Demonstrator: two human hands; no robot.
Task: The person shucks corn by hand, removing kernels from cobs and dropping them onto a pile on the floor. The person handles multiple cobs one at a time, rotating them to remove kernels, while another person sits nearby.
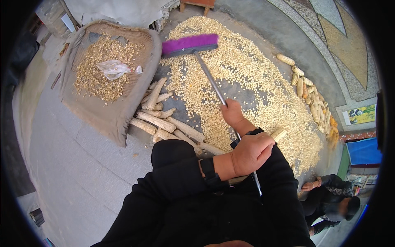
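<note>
My right hand (pixel 232 113) grips the metal handle (pixel 211 75) of a broom, whose purple bristle head (pixel 190 43) rests on loose corn kernels (pixel 243 66) at the far side. Crossed over my right forearm, my left hand (pixel 253 153) is closed in a fist, with a pale ear of corn (pixel 279 135) jutting out beyond it. The fist hides most of that ear. The broom handle passes behind my left hand, and its lower end shows near my lap. Bare corncobs (pixel 160 122) lie heaped beyond my left knee.
To the left, a cloth-edged woven scoop basket (pixel 143 40) holds chaff and a crumpled plastic bag (pixel 114 69). Several unshelled ears of corn (pixel 314 103) are piled at the right. Another person (pixel 328 197) is at the lower right. A wooden stool (pixel 197 3) stands at the top.
</note>
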